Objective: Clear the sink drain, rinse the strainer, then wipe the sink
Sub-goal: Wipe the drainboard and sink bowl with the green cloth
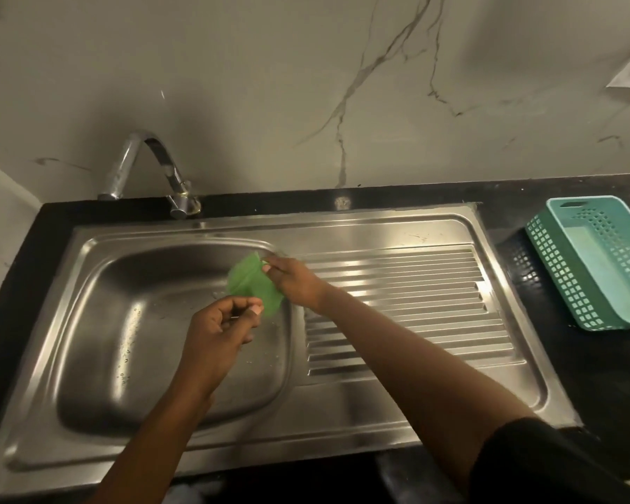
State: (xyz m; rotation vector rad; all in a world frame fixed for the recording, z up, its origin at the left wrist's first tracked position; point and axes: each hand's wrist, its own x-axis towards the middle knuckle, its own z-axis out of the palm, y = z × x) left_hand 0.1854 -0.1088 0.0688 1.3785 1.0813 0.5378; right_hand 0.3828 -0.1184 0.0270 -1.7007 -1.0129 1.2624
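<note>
No legible text, label, brand or number on any surface.

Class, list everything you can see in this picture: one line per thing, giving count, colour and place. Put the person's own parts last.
sink: one, steel, set in the counter, basin at left
drainboard: one, steel, ribbed, right of the basin
tap: one, chrome, behind the basin
counter: one, black, around the sink
basket: one, teal, on the counter at right
wall: one, pale marble with dark veins, behind
cloth: one, green, over the basin's right side, held by both hands
left hand: one, pinching the cloth's near edge
right hand: one, pinching its far edge
</note>
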